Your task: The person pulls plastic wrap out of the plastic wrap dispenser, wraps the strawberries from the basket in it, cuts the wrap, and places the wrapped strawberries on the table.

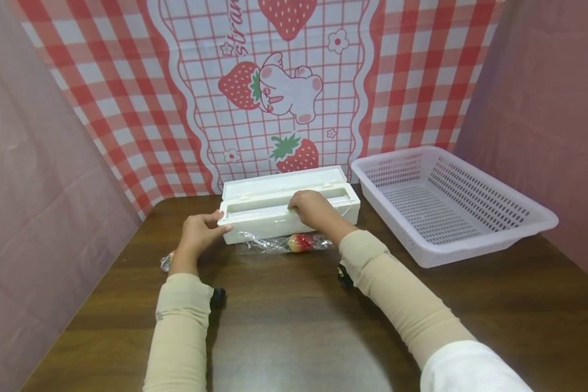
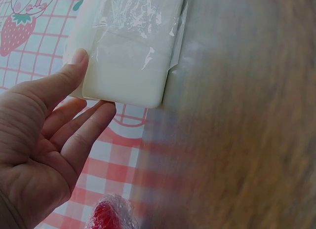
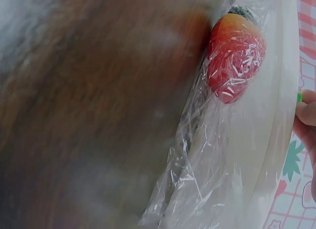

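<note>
A long white cling film box [image 1: 255, 223] stands on the table with its lid [image 1: 284, 182] tipped back. Clear film [image 3: 197, 179] hangs down its front, around a red and yellow strawberry [image 1: 300, 243] lying before the box; whether the film fully encloses it I cannot tell. My left hand [image 1: 197, 235] grips the box's left end, thumb in front and fingers round the end in the left wrist view. At the front rim, my right hand [image 1: 314, 209] pinches a small green tab [image 3: 299, 96], mostly hidden by the fingers.
A white slotted plastic basket [image 1: 485, 239] stands at the right. Beside the left wrist lies another film-wrapped strawberry [image 2: 106, 216]. A red checked strawberry-print cloth [image 1: 411, 71] hangs behind the brown table [image 1: 274, 326].
</note>
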The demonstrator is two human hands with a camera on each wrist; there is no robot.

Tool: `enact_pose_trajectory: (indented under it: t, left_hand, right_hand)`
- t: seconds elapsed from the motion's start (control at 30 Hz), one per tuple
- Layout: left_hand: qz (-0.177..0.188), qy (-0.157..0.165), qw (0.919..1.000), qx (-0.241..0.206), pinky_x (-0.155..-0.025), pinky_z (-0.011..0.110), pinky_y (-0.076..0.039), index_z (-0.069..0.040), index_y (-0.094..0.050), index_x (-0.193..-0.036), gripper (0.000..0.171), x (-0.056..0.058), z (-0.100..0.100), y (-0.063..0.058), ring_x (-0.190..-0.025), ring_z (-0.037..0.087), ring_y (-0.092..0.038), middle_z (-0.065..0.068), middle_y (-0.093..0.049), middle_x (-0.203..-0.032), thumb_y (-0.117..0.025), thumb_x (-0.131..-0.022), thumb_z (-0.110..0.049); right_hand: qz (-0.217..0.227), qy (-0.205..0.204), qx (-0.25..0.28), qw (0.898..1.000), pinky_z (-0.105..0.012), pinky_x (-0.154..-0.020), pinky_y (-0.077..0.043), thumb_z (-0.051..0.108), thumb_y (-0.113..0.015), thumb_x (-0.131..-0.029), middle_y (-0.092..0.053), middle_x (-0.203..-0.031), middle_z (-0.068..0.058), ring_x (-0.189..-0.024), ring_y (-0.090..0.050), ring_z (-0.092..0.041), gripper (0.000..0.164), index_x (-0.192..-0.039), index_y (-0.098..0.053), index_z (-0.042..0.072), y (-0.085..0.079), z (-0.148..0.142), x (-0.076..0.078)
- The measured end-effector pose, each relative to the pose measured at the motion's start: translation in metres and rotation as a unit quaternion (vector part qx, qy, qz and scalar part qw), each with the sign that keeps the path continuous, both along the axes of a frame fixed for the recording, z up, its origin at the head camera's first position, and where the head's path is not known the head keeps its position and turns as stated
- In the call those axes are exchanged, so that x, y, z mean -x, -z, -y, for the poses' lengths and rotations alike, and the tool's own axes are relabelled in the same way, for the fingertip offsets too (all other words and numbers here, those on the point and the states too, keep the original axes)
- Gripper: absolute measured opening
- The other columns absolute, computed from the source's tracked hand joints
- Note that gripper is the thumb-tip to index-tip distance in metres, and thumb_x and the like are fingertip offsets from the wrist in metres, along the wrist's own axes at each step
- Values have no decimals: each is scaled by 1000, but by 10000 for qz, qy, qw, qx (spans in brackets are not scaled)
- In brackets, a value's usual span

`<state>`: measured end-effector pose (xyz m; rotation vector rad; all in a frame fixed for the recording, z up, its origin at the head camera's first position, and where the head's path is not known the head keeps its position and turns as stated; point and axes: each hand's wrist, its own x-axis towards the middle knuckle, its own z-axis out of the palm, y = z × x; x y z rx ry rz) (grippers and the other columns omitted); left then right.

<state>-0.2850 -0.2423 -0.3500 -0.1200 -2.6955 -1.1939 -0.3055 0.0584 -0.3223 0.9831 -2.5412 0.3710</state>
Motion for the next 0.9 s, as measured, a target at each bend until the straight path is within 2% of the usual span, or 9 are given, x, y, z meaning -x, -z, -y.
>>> enact_pose_trajectory:
  t: [0.17, 0.4, 0.6, 0.9]
  left_hand:
    - [-133, 20, 9999, 46, -105, 44, -41, -1, -61, -127, 54, 0, 1, 2, -125, 32, -52, 15, -58, -130, -80, -82, -24]
    - [-112, 36, 9999, -19, -105, 45, -40, -1, -60, -127, 54, 0, -1, 1, -126, 32, -52, 14, -57, -131, -80, -82, -22]
    - [-195, 54, 9998, 6, -104, 45, -41, 0, -60, -127, 53, -1, -1, 2, -124, 32, -53, 15, -58, -130, -80, -82, -22]
    - [-92, 42, 9999, -38, -104, 45, -41, -1, -59, -128, 53, -3, -1, 0, -125, 32, -52, 15, -57, -131, -79, -83, -22]
  right_hand:
    - [-98, -12, 13, 10000, -36, -92, -51, -6, -60, -88, -73, -97, -10, -95, -68, -27, 18, -95, -75, 2, 2, -4, 1]
    - [-81, 116, 16, 9999, -36, -92, -51, -5, -61, -87, -73, -97, -10, -96, -68, -27, 18, -95, -75, 2, 2, -10, -1]
    - [-200, 56, 105, 9997, -36, -90, -52, -6, -61, -85, -73, -94, -10, -93, -68, -28, 18, -93, -75, 1, 0, -17, -3]
    - [-138, 126, 112, 9998, -37, -90, -52, -6, -61, -85, -73, -96, -11, -94, -67, -28, 18, -94, -74, 1, 1, -26, -3]
